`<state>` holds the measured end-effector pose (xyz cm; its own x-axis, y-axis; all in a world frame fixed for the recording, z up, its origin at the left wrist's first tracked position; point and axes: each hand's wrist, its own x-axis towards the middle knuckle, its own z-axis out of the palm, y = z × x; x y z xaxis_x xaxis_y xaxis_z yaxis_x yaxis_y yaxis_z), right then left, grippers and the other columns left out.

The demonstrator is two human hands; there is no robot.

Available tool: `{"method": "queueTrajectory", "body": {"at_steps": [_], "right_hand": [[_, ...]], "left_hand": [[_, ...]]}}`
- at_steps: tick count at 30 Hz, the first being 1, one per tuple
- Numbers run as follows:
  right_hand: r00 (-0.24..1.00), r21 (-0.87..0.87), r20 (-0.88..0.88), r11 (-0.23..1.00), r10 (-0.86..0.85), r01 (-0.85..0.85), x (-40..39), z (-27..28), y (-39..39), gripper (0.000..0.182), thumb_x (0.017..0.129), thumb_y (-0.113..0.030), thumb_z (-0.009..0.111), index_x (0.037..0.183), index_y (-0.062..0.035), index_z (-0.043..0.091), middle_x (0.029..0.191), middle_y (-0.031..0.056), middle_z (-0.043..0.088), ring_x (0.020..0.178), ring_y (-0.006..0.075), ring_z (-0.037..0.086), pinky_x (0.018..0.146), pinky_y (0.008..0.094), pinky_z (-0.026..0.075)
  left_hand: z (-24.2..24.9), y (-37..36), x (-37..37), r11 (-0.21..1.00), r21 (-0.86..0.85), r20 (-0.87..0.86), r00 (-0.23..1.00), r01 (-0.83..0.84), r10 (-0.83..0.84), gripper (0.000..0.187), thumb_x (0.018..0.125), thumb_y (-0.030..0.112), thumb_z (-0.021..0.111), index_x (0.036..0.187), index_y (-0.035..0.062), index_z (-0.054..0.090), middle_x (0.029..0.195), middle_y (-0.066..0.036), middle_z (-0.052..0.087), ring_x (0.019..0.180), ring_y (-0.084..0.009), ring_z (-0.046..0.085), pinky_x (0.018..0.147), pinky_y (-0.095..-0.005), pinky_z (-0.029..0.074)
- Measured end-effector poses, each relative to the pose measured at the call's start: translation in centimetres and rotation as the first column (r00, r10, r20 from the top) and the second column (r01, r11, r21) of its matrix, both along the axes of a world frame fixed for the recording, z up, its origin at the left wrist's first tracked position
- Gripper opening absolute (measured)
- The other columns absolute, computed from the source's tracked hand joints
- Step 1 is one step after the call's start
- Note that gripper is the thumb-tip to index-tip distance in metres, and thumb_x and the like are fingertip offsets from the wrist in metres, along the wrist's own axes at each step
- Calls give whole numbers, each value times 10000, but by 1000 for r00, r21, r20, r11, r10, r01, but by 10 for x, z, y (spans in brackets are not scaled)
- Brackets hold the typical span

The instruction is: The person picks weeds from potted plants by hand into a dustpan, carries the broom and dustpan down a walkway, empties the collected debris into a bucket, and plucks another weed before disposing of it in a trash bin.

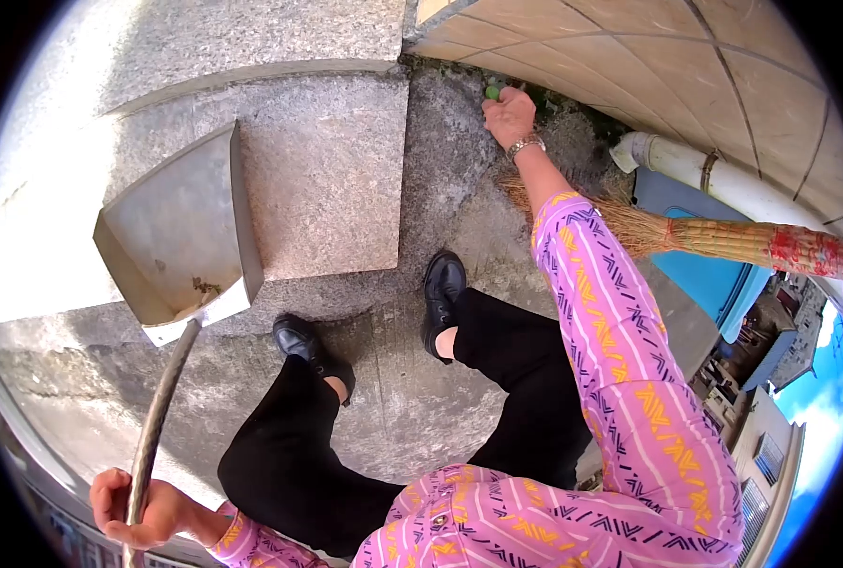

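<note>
At the lower left, my left hand (138, 511) is wrapped round the long handle of a metal dustpan (171, 227). The dustpan's tray rests on the concrete step, with a little brown debris near its back. My right hand (510, 117), wearing a metal watch, reaches down to the ground by the tiled wall. Its fingers are closed at a small, round, bright green thing (492, 92), too small to name surely. Beneath my right forearm spread the bristles of a straw broom (715, 239), which extends to the right edge.
A concrete step (332, 180) rises in front of my black shoes (443, 284). The tiled wall (630, 62) runs along the upper right. A white pipe (743, 189) and a blue bin-like object (705, 284) are at the right, partly behind the broom.
</note>
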<state>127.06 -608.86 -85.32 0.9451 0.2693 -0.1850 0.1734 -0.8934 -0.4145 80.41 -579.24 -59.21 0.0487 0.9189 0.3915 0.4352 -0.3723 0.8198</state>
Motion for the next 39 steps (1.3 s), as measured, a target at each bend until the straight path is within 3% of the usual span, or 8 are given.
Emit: {"method": "queueTrajectory", "body": {"at_steps": [10, 15, 18, 21, 24, 28, 35, 39], "right_hand": [[976, 133, -202, 986, -76, 104, -80, 80, -20, 104, 612, -123, 575, 636, -28, 540, 594, 160, 548, 555, 316, 536, 536, 349, 431], [968, 152, -233, 979, -96, 134, -130, 134, -67, 79, 627, -105, 545, 669, -39, 535, 630, 164, 558, 594, 325, 554, 547, 378, 430], [954, 180, -232, 956, -189, 233, -162, 193, -103, 66, 634, -80, 534, 672, -26, 527, 613, 159, 554, 564, 307, 557, 523, 362, 436], [869, 194, -334, 876, -364, 441, -193, 296, -132, 40, 662, -43, 520, 670, -4, 515, 544, 106, 535, 452, 201, 549, 428, 307, 430], [770, 146, -321, 775, -551, 615, -245, 374, -194, 25, 682, -32, 520, 676, -8, 521, 532, 58, 529, 405, 131, 530, 384, 266, 422], [555, 36, -218, 561, -803, 827, -309, 430, -299, 11, 687, -17, 520, 683, -10, 528, 525, 55, 520, 410, 127, 524, 379, 264, 423], [283, 88, -135, 273, -950, 958, -312, 463, -433, 18, 669, -4, 530, 679, 8, 521, 561, 66, 530, 453, 135, 535, 396, 273, 432], [294, 208, -203, 252, -934, 945, -280, 430, -502, 23, 670, -6, 531, 688, 8, 527, 584, 91, 550, 480, 143, 560, 423, 280, 446]], "left_hand": [[16, -16, 13, 984, -174, -70, 996, 46, -59, 365, 863, 320, 340, 765, -2, 483, 747, -130, 537, 639, -177, 473, 590, -262, 381], [41, -27, 12, 901, -429, -302, 930, 62, -208, 278, 850, 259, 417, 879, 3, 520, 873, -74, 503, 774, -164, 476, 677, -274, 388], [67, -45, 16, 746, -660, -183, 982, -83, -53, 348, 793, 356, 529, 973, 60, 500, 944, -58, 487, 862, -183, 469, 715, -322, 371], [84, -62, 8, 471, -874, -148, 989, -121, -22, 544, 704, 474, 614, 1055, 103, 426, 1051, -66, 478, 898, -204, 470, 713, -335, 364], [115, -89, 2, 306, -946, -156, 980, -111, -126, 586, 690, 487, 618, 1076, 96, 414, 1042, -75, 468, 868, -192, 473, 677, -321, 371], [164, -122, 15, 93, -994, 12, 922, 52, -388, 367, 767, 375, 579, 978, 88, 494, 890, -50, 536, 725, -143, 513, 564, -258, 391], [203, -205, 81, 142, -961, 76, 724, 236, -686, 210, 782, 259, 586, 855, 69, 533, 749, 2, 545, 626, -71, 500, 517, -188, 365], [221, -324, 182, 149, -853, 138, 491, 501, -860, 203, 767, 219, 602, 852, 45, 540, 747, -20, 554, 635, -108, 519, 544, -231, 401]]}}
